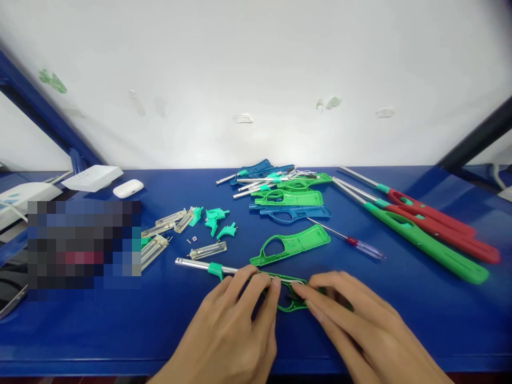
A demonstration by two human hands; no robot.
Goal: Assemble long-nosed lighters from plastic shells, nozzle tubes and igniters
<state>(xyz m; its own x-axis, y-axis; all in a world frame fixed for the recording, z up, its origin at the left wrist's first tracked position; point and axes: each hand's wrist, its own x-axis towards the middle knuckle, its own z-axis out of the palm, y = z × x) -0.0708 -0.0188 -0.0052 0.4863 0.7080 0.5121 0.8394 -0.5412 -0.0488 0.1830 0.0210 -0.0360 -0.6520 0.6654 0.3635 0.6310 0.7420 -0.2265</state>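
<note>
Near the table's front edge lies an opened utility lighter: a green handle half [294, 306] with a silver metal tube [192, 262] and a teal collar [216, 270] pointing left. My left hand [236, 314] is closed over it, fingers pressing the tube and the handle's upper edge. At the handle's other end, my right hand [360, 314] is closed on it with thumb and fingertips by the trigger opening. A thin white wire shows between the hands; the fingers hide much of the inside. Just beyond lies a separate green handle half [298, 244].
Clear fuel tanks [208, 250] and teal triggers [228, 230] lie loose at centre left. Blue and green handle halves [296, 213] with metal tubes are piled behind. A screwdriver [360, 246] and whole lighters [420, 240] lie right; a white earbud case [128, 188] sits left.
</note>
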